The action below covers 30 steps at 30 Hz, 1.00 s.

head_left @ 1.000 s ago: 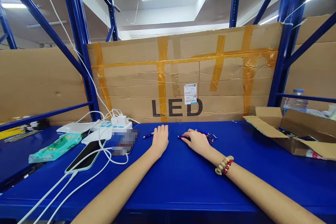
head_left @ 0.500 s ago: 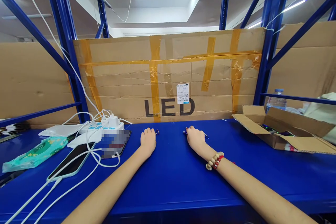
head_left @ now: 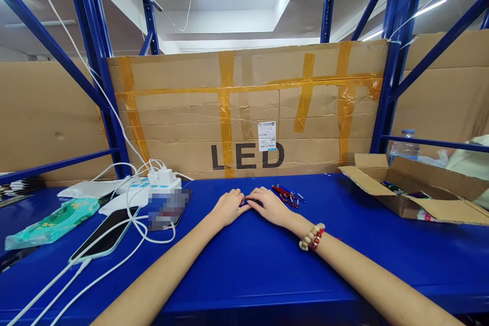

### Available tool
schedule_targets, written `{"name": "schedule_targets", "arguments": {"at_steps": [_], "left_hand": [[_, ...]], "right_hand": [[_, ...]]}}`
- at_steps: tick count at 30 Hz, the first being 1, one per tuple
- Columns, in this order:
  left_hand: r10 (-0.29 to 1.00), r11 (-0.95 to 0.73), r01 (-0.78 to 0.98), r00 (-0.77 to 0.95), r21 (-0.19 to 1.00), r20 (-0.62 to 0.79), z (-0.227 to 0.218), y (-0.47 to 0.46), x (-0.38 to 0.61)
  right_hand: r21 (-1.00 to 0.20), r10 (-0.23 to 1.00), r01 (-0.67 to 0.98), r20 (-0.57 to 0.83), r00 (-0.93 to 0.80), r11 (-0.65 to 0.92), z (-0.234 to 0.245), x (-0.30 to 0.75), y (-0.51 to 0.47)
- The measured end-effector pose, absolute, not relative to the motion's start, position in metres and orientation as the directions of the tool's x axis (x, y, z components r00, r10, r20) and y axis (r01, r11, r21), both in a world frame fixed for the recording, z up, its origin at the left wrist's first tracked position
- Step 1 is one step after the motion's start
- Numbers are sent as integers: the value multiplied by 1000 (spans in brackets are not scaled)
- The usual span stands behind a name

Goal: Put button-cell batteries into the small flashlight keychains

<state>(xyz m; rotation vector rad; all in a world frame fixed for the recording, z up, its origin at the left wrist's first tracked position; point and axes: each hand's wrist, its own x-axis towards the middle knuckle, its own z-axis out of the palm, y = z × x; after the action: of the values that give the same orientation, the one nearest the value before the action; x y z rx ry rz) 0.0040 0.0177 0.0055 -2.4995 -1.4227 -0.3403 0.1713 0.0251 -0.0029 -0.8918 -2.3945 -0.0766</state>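
Observation:
My left hand (head_left: 228, 207) and my right hand (head_left: 269, 205) meet at the fingertips, low over the blue tabletop (head_left: 244, 265). Both have curled fingers, closed around something small. Bits of a dark blue-purple metal clip, which looks like a carabiner (head_left: 242, 203), show between them; most of it is hidden by the fingers. Just right of my right hand lies a little pile of shiny red carabiners (head_left: 284, 194), with a blue one (head_left: 298, 197) at its right side. A beaded bracelet (head_left: 312, 237) is on my right wrist.
At right stands an open cardboard box (head_left: 408, 193) with small dark items inside. Phones (head_left: 103, 234), white cables (head_left: 133, 219), a power strip (head_left: 168, 183) and a green packet (head_left: 53, 224) lie at left. A taped cardboard panel (head_left: 183, 127) closes the back.
My left hand has moved right and my right hand has moved left, so they now touch. The red carabiners, earlier covered by my right hand, are now uncovered.

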Motion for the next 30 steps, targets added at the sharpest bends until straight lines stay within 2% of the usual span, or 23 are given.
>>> {"name": "schedule_targets", "arguments": {"at_steps": [7,18,30], "left_hand": [[776,-507,846,532,-166,340,3,22,2],[796,-469,878,465,-90,388,3,21,2],[771,-532,846,505,-46,388,2,22,1]], "right_hand": [[-138,593,619,502,-629,773,-6,173,30],[-107,568,606,503,-651,789,-7,174,30],[-119,564,595,508,-651,795,-3,172,24]]}}
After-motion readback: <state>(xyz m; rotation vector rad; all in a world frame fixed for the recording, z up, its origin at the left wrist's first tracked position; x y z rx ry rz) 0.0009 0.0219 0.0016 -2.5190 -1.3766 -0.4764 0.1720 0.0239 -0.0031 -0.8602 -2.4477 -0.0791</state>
